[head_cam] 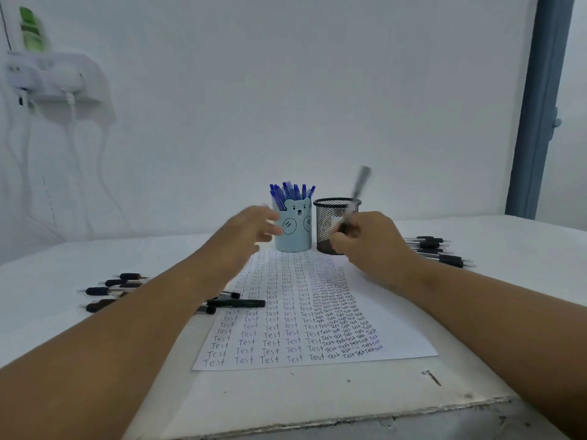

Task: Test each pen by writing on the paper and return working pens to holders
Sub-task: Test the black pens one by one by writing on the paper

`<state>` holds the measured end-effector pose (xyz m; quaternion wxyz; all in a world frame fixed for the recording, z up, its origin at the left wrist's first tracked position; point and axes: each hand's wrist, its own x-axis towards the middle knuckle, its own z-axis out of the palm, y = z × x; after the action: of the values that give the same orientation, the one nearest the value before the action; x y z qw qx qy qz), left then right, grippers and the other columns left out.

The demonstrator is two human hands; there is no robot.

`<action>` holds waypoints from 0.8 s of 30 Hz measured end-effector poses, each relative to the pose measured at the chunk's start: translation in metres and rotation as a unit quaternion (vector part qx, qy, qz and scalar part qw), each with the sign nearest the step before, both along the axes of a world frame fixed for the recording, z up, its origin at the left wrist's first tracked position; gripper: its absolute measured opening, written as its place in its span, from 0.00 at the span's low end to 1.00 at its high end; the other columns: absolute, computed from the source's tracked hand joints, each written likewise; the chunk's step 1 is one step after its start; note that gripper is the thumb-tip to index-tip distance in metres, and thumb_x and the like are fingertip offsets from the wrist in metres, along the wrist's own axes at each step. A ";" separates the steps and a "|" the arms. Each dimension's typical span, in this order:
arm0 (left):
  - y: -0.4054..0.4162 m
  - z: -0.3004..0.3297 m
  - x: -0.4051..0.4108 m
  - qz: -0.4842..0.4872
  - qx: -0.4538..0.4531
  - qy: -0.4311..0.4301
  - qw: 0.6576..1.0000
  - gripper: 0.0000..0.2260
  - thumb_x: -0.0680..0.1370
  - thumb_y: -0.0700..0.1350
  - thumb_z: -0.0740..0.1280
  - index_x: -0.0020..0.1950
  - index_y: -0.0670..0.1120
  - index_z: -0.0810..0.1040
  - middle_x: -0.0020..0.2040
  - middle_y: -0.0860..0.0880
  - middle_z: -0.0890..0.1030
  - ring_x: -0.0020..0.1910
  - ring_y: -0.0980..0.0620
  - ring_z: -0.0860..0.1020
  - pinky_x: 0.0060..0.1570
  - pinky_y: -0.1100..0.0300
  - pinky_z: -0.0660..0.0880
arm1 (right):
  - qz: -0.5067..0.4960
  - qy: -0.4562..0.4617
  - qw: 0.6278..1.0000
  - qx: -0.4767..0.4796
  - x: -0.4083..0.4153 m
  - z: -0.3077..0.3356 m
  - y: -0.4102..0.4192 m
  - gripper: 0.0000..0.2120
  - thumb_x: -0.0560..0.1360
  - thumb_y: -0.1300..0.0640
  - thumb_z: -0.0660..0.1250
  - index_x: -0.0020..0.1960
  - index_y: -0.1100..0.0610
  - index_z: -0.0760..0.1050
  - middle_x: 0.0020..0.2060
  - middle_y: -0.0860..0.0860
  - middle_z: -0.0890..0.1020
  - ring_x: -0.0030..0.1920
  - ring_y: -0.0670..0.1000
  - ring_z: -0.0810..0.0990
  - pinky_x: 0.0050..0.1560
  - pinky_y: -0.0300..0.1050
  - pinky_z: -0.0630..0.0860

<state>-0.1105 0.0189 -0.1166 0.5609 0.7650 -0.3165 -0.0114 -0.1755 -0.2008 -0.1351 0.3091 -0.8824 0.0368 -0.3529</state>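
Gripping a black pen (355,198) near its dark lower barrel, the right hand (370,246) had its fingers curled round it, just in front of the black mesh holder (336,225). The pen stood tilted, cap end up and blurred; its lower end was hidden in the fingers. Whether it touched the holder could not be told.

The left hand (246,235) was open, fingers spread and loose, holding nothing. It hovered above the far left part of the paper (397,325), just beside the blue bear holder (293,228).

The bear holder was packed with blue pens (290,192). The mesh holder looked nearly empty through its wall. The paper lay on the white counter (317,389), near side toward the person, covered in rows of "Test".

Loose black pens lay in two groups: one on the left (114,290), partly hidden by the left forearm, and one on the far right (435,249). A further dark pen (236,303) lay across the left edge of the paper.

Handling judgement: the pen is light, stiff and slim. The smooth upper barrel would likely slip; the dark grip sleeve near the tip is the better hold for writing. For dropping it into the mesh holder, a loose pinch at mid-barrel should serve. Round bodies may roll on the counter if nudged.

Task stage, as a judgement: well along, with black pens left to test.
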 end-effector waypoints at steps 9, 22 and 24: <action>0.013 -0.008 0.000 0.027 0.349 -0.111 0.930 0.12 0.73 0.64 0.72 0.53 0.64 0.82 0.63 0.59 0.77 0.63 0.60 0.74 0.69 0.54 0.68 | 0.011 0.106 0.981 0.161 0.004 -0.004 -0.008 0.11 0.73 0.58 0.68 0.36 0.63 0.83 0.33 0.63 0.84 0.26 0.52 0.74 0.28 0.42 0.71; 0.011 -0.006 -0.003 0.034 0.344 -0.110 0.932 0.08 0.75 0.59 0.72 0.53 0.61 0.83 0.61 0.57 0.77 0.61 0.58 0.75 0.65 0.58 0.69 | -0.025 0.133 0.989 0.061 0.008 -0.004 -0.007 0.12 0.77 0.53 0.68 0.40 0.59 0.83 0.33 0.49 0.85 0.30 0.46 0.78 0.33 0.39 0.72; 0.011 -0.006 -0.003 0.030 0.343 -0.110 0.933 0.08 0.76 0.59 0.72 0.53 0.61 0.83 0.60 0.58 0.78 0.60 0.59 0.75 0.62 0.60 0.68 | -0.026 0.135 0.989 0.054 0.009 -0.004 -0.007 0.12 0.77 0.54 0.67 0.39 0.58 0.82 0.33 0.49 0.85 0.29 0.45 0.77 0.33 0.39 0.72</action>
<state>-0.1131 0.0301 -0.1230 0.2266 0.9163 -0.3297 -0.0183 -0.1669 -0.2079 -0.1396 0.3397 -0.9025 0.1200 -0.2360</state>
